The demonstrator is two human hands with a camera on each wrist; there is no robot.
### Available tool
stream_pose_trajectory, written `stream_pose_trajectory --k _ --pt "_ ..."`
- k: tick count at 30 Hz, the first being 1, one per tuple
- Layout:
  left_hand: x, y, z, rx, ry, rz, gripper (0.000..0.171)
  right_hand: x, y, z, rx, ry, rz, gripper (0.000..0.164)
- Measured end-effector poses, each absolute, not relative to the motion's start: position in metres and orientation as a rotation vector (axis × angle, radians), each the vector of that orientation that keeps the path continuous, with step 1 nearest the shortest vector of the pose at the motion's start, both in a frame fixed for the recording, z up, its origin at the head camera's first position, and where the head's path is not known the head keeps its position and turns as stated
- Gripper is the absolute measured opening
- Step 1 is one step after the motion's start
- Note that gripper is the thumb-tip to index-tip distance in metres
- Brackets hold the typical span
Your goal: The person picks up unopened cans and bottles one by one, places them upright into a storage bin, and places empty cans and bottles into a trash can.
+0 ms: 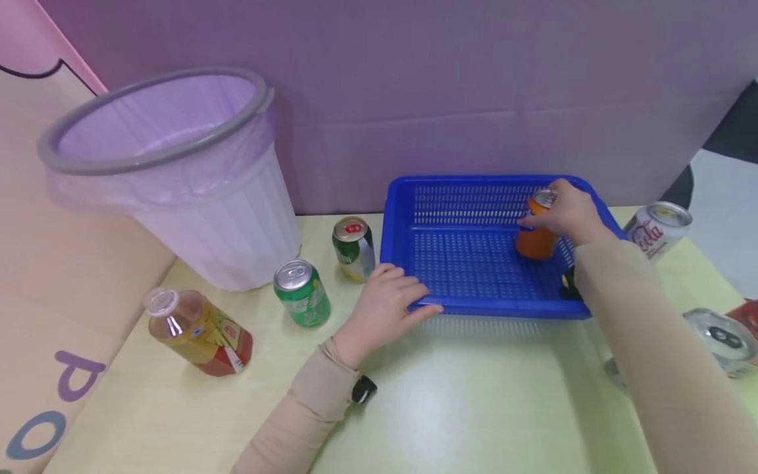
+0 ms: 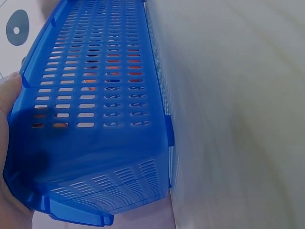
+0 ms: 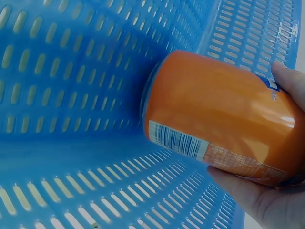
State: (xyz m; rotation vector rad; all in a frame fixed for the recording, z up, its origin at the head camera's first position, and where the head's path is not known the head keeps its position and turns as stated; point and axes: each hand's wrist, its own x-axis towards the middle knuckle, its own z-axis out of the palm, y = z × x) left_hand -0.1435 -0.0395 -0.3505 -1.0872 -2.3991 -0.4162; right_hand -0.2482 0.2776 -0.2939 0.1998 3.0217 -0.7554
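Observation:
My right hand (image 1: 571, 212) holds an orange soda can (image 1: 535, 240) upright inside the blue plastic basket (image 1: 485, 305), toward its right end. In the right wrist view the fingers and thumb sit on either side of the can (image 3: 214, 114) near its top, and its base is close to the slotted basket floor. At the basket's front left corner, my left hand (image 1: 385, 306) grips the rim, fingers over the edge and thumb along the front. The left wrist view shows the basket's slotted side (image 2: 95, 90) from outside, with orange showing through the holes.
Left of the basket stand a dark green can (image 1: 355, 253), a green can (image 1: 304, 299) and a bottle of amber drink (image 1: 204, 336). Behind them is a lined white bin (image 1: 231, 230). A cola can (image 1: 657, 230) and a silver can (image 1: 722, 342) are at the right.

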Motion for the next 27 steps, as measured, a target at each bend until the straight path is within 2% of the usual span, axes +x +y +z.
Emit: stream_pose_trajectory --k 4,17,27 --pt "-0.1441 -0.0402 -0.3515 -1.085 -2.404 -0.415 0.030 -0.2485 0.2765 -0.2943 0.201 3.013 -0.783 0.083" --pt "-0.1441 -0.0389 -0.3509 -1.091 -2.404 -0.397 0.029 -0.2453 0.2743 -0.2912 0.228 2.982 -0.719 0.087" --pt "-0.1446 -0.0400 -0.3519 -1.089 -2.391 -0.398 0.029 -0.2406 0.2683 -0.2866 0.242 3.000 -0.610 0.076"
